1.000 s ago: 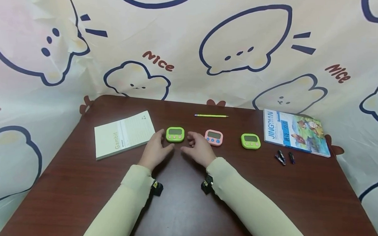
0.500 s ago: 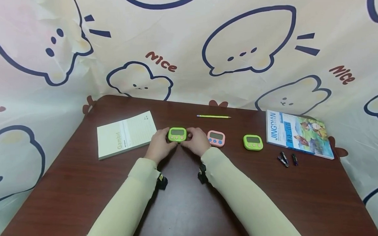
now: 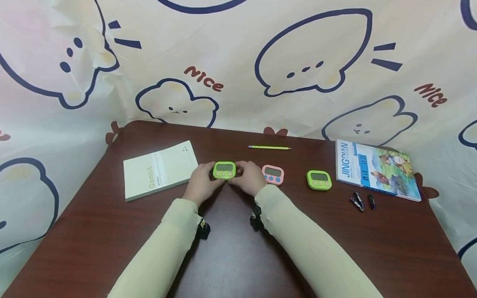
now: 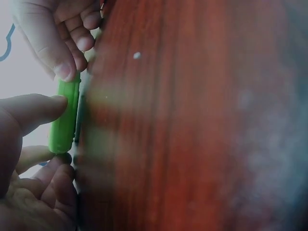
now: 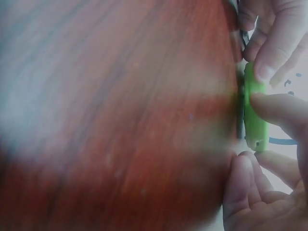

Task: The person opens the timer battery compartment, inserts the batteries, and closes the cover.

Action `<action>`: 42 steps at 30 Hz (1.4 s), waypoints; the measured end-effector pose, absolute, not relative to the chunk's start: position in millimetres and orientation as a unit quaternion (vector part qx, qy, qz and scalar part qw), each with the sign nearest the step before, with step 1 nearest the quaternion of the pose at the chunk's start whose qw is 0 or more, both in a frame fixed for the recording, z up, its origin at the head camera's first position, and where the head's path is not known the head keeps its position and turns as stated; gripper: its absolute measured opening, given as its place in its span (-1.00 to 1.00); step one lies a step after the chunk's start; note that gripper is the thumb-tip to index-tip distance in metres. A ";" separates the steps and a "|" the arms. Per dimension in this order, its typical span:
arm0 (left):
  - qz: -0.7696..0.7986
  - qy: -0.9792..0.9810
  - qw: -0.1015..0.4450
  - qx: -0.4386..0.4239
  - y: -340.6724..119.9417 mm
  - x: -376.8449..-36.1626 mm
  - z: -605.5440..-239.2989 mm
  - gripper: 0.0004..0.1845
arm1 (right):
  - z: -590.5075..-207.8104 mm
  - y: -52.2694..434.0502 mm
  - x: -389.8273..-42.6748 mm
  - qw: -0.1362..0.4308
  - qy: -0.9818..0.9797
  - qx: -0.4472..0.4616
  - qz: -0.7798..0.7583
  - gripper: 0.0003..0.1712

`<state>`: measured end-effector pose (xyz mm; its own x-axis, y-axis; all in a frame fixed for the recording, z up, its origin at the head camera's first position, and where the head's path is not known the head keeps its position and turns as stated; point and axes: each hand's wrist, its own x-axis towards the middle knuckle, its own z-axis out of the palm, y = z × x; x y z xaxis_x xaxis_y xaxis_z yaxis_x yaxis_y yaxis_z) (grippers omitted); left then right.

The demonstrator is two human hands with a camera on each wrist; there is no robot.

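The green timer [image 3: 225, 170] sat between the two hands toward the back of the dark table [image 3: 226, 263], with the pale notebook [image 3: 160, 171] to its left and the pink timer [image 3: 273, 175] to its right; whether its underside touched the wood could not be told. Left hand [image 3: 202, 184] and right hand [image 3: 249, 179] both gripped it, thumbs against the near edge, fingers at the ends. Judged light and stiff, a likely hard plastic shell, a little slick; its grey screen [image 3: 224, 167] probably the part to spare. Best hold seemed the rounded sides, clear of the small buttons. Shape: squat, soft-cornered, thin edge-on in the wrist views. Table grain streaked red-brown, with a glossy sheen nearer the person. Pencil [image 3: 269, 147] slim, yellow-green; backdrop [image 3: 235, 44] smooth sheeting, creased toward the left corner.
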<state>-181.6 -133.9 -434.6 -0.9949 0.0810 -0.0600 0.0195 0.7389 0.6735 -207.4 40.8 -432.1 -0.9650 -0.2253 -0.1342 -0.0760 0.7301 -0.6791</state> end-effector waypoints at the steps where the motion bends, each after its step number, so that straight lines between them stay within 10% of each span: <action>1: 0.359 0.932 0.042 0.030 -133.5 -180.9 -434.1 -0.28 | -431.7 41.8 -206.8 0.105 0.924 -0.083 -0.359 -0.33; 42: 0.502 0.854 -0.002 0.135 -83.9 -109.2 -366.1 -0.24 | -367.7 130.4 -108.1 0.005 0.851 -0.122 -0.510 -0.25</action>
<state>-109.2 -83.9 -366.1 -0.9634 0.2294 0.1385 0.2325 0.4590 0.8575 -108.1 130.4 -367.7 -0.9701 -0.2129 0.1162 -0.2029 0.4494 -0.8700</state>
